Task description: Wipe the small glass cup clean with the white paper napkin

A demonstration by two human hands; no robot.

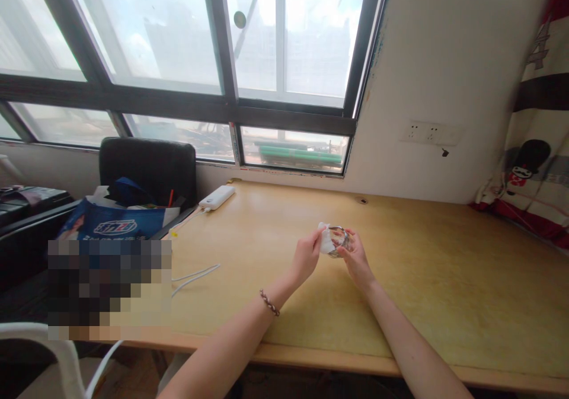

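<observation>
Over the middle of the table, both hands meet at a small clear glass cup, its round rim facing me. My right hand grips the cup from the right, with the thumb in front and fingers behind. A crumpled white tissue is pinched in my left hand, against the cup's left side. Part of the cup is hidden by the tissue and fingers, so I cannot tell whether it is a cup or a small bowl.
A white power bank with a cable lies at the table's back left. Another white cable curves nearer me. Left of the table, a blue bag rests on a black chair. A patterned curtain hangs at right.
</observation>
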